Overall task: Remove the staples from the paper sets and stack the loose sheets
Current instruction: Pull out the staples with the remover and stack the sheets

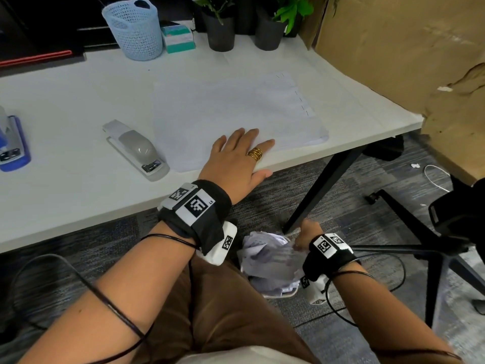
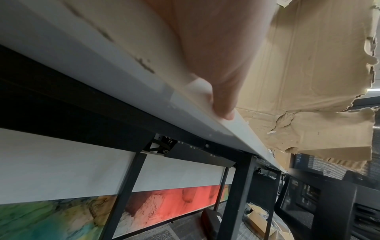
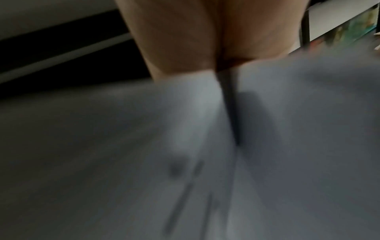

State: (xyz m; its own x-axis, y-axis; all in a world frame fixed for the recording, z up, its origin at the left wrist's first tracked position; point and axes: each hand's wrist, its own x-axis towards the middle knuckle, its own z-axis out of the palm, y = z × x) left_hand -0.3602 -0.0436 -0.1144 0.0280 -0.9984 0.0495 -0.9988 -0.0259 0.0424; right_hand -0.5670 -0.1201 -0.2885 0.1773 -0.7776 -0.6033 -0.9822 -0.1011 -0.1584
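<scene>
A stack of white paper sets lies on the white table, with small staples along its far right edge. My left hand rests flat on the stack's near corner, its thumb hooked over the table edge. A grey stapler-like tool lies left of the stack. Below the table, my right hand is at a heap of crumpled paper. In the blurred right wrist view its fingers meet white paper that hides their tips.
A blue stapler sits at the table's left edge. A pale blue basket, a teal box and dark plant pots stand at the back. Torn cardboard stands at the right, and a chair base is on the carpet.
</scene>
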